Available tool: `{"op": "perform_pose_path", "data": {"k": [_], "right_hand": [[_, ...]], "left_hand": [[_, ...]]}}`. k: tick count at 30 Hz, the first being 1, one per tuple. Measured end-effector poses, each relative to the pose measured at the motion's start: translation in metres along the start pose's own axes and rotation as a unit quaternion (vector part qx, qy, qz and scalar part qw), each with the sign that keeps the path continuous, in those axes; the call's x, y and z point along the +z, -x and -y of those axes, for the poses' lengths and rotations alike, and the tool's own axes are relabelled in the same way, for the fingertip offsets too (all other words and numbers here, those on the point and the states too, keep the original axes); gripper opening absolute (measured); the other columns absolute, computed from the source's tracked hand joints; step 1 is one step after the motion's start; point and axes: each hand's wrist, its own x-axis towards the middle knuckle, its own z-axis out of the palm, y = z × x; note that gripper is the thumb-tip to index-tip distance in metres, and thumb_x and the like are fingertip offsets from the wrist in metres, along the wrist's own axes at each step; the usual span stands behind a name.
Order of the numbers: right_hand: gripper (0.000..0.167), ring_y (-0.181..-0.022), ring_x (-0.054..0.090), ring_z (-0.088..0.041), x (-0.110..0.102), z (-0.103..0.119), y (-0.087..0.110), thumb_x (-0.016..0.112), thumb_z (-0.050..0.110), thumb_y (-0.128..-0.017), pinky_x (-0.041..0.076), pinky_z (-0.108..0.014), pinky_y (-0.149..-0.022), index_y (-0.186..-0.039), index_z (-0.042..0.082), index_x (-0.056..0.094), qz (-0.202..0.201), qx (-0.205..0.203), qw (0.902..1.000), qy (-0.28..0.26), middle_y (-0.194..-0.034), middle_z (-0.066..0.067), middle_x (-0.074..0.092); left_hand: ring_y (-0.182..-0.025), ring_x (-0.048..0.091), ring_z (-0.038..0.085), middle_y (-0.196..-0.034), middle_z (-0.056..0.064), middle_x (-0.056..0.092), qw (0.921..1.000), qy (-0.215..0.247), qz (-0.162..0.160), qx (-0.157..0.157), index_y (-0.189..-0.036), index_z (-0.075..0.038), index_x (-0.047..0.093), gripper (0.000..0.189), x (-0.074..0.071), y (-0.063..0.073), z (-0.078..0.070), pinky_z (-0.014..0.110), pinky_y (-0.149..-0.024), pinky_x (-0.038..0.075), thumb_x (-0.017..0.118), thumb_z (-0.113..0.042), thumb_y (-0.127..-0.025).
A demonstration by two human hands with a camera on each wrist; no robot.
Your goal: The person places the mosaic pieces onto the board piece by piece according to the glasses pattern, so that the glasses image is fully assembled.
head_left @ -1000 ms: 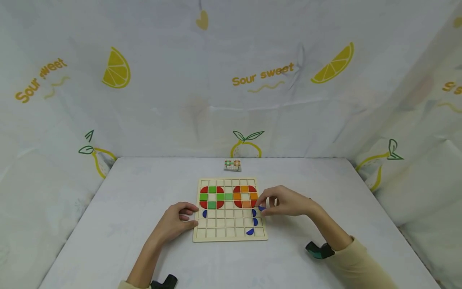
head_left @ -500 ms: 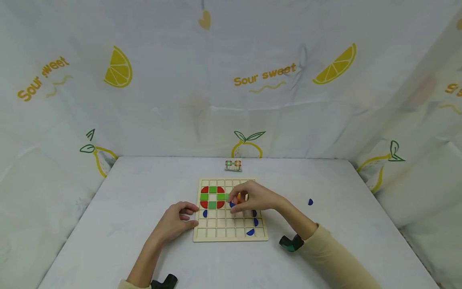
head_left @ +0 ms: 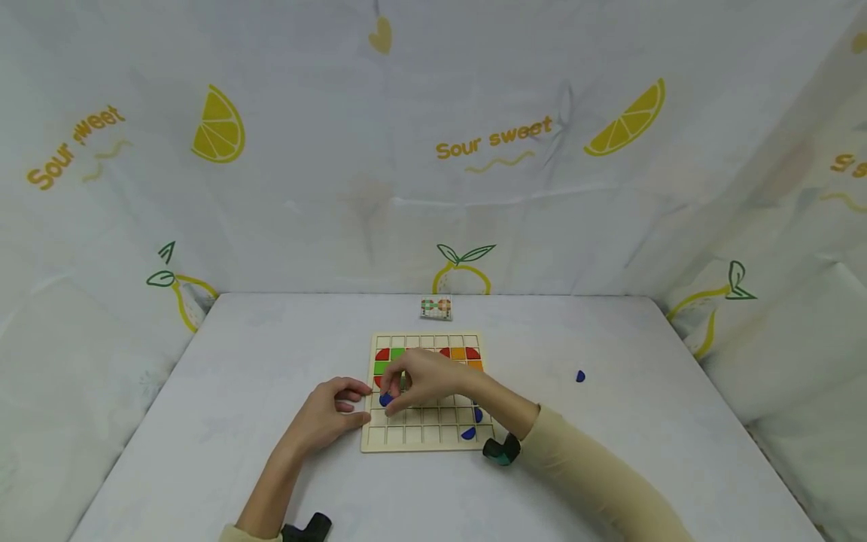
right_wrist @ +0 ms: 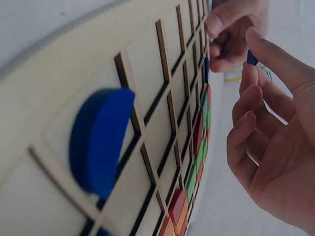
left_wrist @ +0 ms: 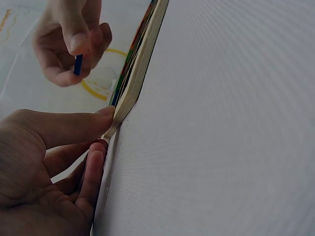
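Note:
A square wooden grid board (head_left: 431, 448) bears red, green and orange tiles in its upper rows. My right hand (head_left: 425, 380) is over its left half, pinching a blue half-circle tile (right_wrist: 252, 58) between thumb and index finger. In the left wrist view that tile (left_wrist: 78, 64) shows edge-on, off the board's surface. At the board's left edge my left hand (head_left: 325, 412) rests its thumb and fingertips against the rim. Another blue half-circle tile (head_left: 478, 415) lies at the board's right side, with one (head_left: 468, 433) tilted in the bottom row. My right hand hides some middle tiles.
On the white table, a loose blue half-circle tile (head_left: 580, 376) lies right of the board. A small pattern card (head_left: 436, 308) stands behind the board. White cloth with lemon prints (head_left: 460, 278) hangs beyond the table's back edge.
My right hand has moved from the board's right edge leftward across it, carrying the blue half-circle tile. The loose tile on the right came into view. My left hand stays put.

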Motion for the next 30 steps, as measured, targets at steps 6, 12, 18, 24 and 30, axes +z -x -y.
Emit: {"op": "perform_pose_path", "data": {"k": [6, 12, 18, 24, 30], "right_hand": [[0.023, -0.074, 0.06, 0.001, 0.012, 0.005, -0.014, 0.094, 0.036, -0.086, 0.047, -0.017, -0.068, -0.095, 0.024, 0.076, 0.013, 0.034, 0.9965, 0.075, -0.077, 0.016, 0.068], [0.029, -0.069, 0.058, 0.003, 0.021, 0.011, -0.019, 0.093, 0.048, -0.084, 0.048, -0.019, -0.064, -0.089, 0.029, 0.073, 0.012, 0.055, 0.9872, 0.149, -0.073, 0.019, 0.065], [0.027, -0.067, 0.057, 0.003, 0.021, 0.013, -0.018, 0.089, 0.049, -0.088, 0.047, -0.018, -0.061, -0.088, 0.027, 0.074, 0.002, 0.039, 0.9875, 0.153, -0.072, 0.019, 0.065], [0.01, -0.069, 0.053, 0.003, 0.017, 0.009, -0.017, 0.076, 0.027, -0.103, 0.044, -0.016, -0.06, -0.094, 0.024, 0.08, 0.024, 0.007, 0.9926, 0.119, -0.076, 0.016, 0.065], [0.007, -0.071, 0.052, 0.001, 0.017, 0.011, -0.014, 0.078, 0.02, -0.1, 0.044, -0.018, -0.06, -0.097, 0.026, 0.082, 0.041, 0.019, 0.9913, 0.123, -0.077, 0.016, 0.064]], "left_hand": [[-0.103, 0.071, 0.017, -0.117, 0.008, 0.075, 1.0, 0.006, 0.003, 0.003, -0.121, -0.009, 0.076, 0.037, -0.002, 0.0, 0.001, 0.024, -0.09, 0.057, 0.089, -0.009, -0.086], [-0.102, 0.071, 0.017, -0.117, 0.008, 0.075, 1.0, 0.008, 0.004, 0.0, -0.121, -0.01, 0.076, 0.037, -0.003, 0.001, 0.001, 0.024, -0.09, 0.057, 0.088, -0.008, -0.087], [-0.103, 0.071, 0.018, -0.117, 0.008, 0.075, 1.0, 0.009, 0.002, 0.002, -0.121, -0.009, 0.076, 0.037, -0.002, 0.0, 0.0, 0.025, -0.091, 0.058, 0.089, -0.008, -0.086], [-0.102, 0.071, 0.017, -0.117, 0.007, 0.075, 1.0, 0.008, 0.0, -0.002, -0.12, -0.009, 0.076, 0.037, -0.001, 0.0, 0.0, 0.027, -0.092, 0.058, 0.089, -0.009, -0.086], [-0.106, 0.071, 0.018, -0.118, 0.006, 0.075, 1.0, 0.006, -0.003, -0.004, -0.12, -0.011, 0.077, 0.037, 0.0, 0.001, 0.0, 0.032, -0.095, 0.058, 0.09, -0.011, -0.085]]}}
